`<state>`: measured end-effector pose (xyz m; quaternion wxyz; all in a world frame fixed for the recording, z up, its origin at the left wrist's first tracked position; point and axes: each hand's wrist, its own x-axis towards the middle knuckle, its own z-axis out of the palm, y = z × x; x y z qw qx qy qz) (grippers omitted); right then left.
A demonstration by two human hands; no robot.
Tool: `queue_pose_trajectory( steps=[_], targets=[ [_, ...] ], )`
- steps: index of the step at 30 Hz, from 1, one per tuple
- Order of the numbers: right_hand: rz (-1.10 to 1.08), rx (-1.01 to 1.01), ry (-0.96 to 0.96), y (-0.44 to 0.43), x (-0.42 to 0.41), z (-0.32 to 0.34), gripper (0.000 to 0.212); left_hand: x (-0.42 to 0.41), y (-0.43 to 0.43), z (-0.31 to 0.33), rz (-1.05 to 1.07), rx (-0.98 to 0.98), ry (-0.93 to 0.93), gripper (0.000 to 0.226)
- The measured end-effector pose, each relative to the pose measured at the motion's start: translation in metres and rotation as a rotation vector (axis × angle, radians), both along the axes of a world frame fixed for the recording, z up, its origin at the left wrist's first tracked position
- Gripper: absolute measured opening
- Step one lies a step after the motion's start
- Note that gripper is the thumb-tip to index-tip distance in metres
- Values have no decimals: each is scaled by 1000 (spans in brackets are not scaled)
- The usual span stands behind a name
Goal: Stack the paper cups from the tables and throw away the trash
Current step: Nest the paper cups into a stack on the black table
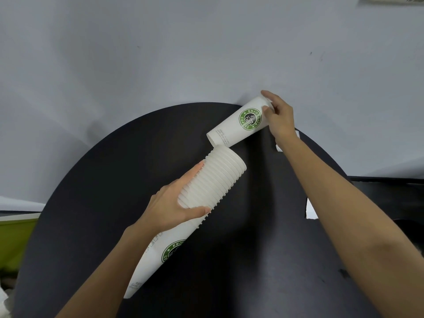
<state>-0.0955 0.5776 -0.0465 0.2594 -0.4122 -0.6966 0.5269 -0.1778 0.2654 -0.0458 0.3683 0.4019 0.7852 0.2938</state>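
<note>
The fingers (195, 172) and thumb of the left hand (169, 207) are curling round a long tilted stack of nested white paper cups with a green round logo (218, 180), gripping it over the middle of the round black desk (103, 180). The fingers of the right hand (281, 118) are pinching the rim end of a single white paper cup with the same green logo (236, 125) near the desk's far edge, its base pointing down at the stack's open top and just beside it. White paper scraps (311, 211) are lying by the right edge.
</note>
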Motion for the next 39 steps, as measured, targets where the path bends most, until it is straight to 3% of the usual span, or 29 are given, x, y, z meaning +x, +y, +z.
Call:
queue_pose_trajectory(
  steps=[15, 26, 39],
  targets=[
    [-128, 21, 168, -37, 70, 60, 38, 20, -49, 32, 18, 27, 69, 104],
    [111, 5, 219, -119, 85, 94, 30, 39, -85, 57, 4, 87, 68, 101],
    [416, 149, 92, -207, 103, 114, 36, 56, -109, 81, 34, 149, 75, 102]
  ],
)
